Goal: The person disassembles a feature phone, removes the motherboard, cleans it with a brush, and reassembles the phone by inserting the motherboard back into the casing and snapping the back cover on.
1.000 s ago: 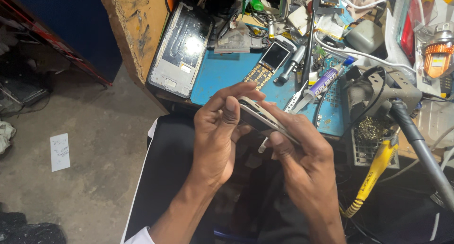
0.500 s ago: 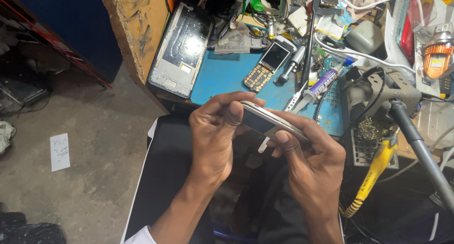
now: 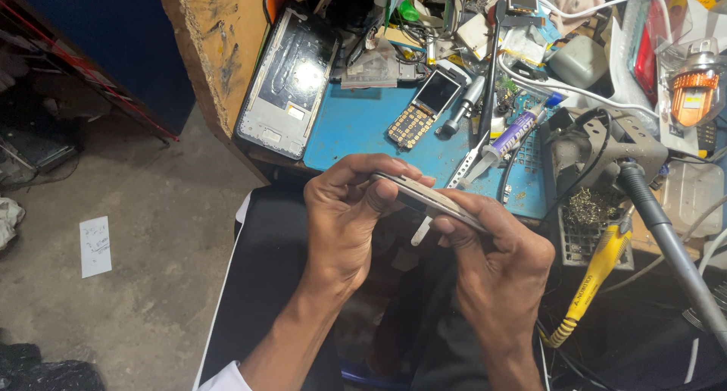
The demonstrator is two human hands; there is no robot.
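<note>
Both hands hold a thin smartphone (image 3: 424,198) edge-on above my lap, in front of the workbench. My left hand (image 3: 352,217) grips its left end, thumb on top and fingers curled underneath. My right hand (image 3: 496,258) grips the right end, fingers wrapped along the edge. A small white tool tip (image 3: 420,230) sticks out below the phone between the hands. The phone is tilted, its right end lower.
A blue work mat (image 3: 356,126) carries a keypad phone (image 3: 424,107), a syringe tube (image 3: 515,133) and tweezers. A phone back frame (image 3: 288,84) lies at the mat's left. A soldering iron with yellow handle (image 3: 594,281) and a stand (image 3: 598,152) are at right. Concrete floor at left.
Both hands have shifted slightly and rotated the phone flatter, so its thin edge now faces the camera. The grip stays the same.
</note>
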